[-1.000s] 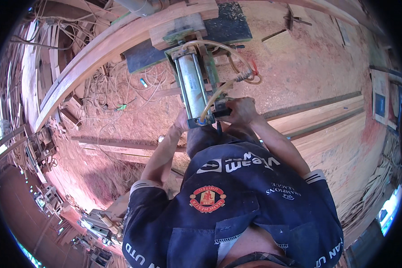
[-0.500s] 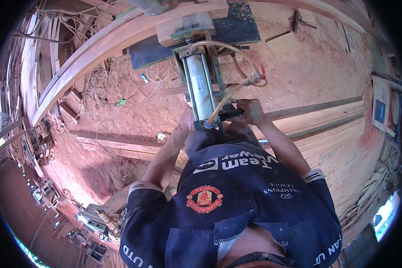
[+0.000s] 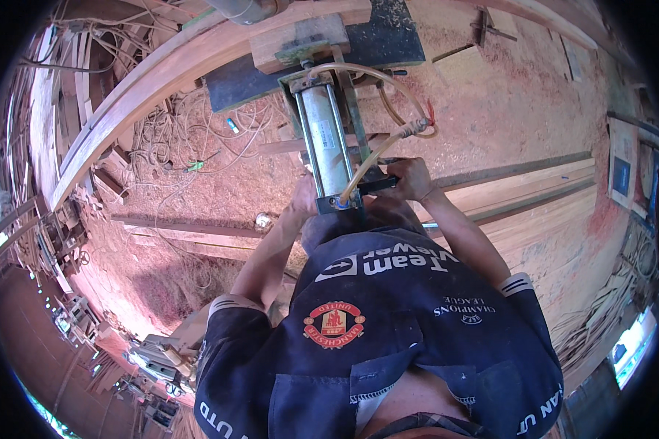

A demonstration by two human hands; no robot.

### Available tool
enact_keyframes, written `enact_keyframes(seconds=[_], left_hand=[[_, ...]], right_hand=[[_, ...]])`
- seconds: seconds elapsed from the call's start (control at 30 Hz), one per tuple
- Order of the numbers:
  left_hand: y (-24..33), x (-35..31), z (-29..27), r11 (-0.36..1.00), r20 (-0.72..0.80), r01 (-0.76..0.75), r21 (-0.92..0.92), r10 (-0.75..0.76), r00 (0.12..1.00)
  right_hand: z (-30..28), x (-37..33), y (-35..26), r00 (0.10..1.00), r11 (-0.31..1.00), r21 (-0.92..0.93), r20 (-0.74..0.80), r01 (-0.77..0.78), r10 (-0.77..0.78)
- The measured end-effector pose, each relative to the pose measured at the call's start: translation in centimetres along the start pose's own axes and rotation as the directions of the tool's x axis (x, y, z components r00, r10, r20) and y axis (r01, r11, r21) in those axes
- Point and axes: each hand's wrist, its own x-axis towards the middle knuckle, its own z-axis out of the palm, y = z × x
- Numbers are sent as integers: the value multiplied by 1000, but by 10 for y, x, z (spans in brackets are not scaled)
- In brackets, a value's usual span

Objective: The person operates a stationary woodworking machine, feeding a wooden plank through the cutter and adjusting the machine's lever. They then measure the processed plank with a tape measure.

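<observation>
A silver pneumatic cylinder (image 3: 324, 139) with steel tie rods lies lengthwise in front of my body. My right hand (image 3: 411, 178) is closed around a black handle (image 3: 379, 185) beside the cylinder's near end. On the other side, my left hand (image 3: 304, 194) is against the cylinder's near left, its fingers mostly hidden behind the metal. A yellowish air hose (image 3: 377, 155) loops from the near end round to the far end. At the far end, the cylinder's greenish plate bears on a wooden block (image 3: 300, 42), which sits against a long wooden beam (image 3: 135, 108).
A dark flat plate (image 3: 236, 86) lies under the block. Tangled cords (image 3: 176, 135) spread over the dusty floor at left. Long planks (image 3: 520, 186) lie at right, and another timber (image 3: 190, 228) at left. A grey pipe (image 3: 247, 9) hangs over the far edge.
The whole view has shifted very slightly. Both hands keep their places at the cylinder's near end, and the beam and block show no clear movement.
</observation>
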Motion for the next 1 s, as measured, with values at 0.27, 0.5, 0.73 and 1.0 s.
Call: enact_keyframes(seconds=[0.27, 0.5, 0.73, 1.0], left_hand=[[3, 0, -3, 999, 19, 14, 39, -14, 1000], [-6, 1, -3, 999, 20, -14, 41, 13, 1000], [-10, 0, -4, 998, 19, -31, 50, 30, 999], [-12, 0, -5, 997, 17, -47, 55, 46, 999]], right_hand=[[1, -1, 0, 1000, 1000, 10, -11, -12, 12], [-3, 1, -6, 994, 998, 45, -100, 40, -35], [-8, 3, -11, 994, 998, 45, -101, 42, -37], [-6, 3, -10, 995, 999, 36, -91, 40, -37]])
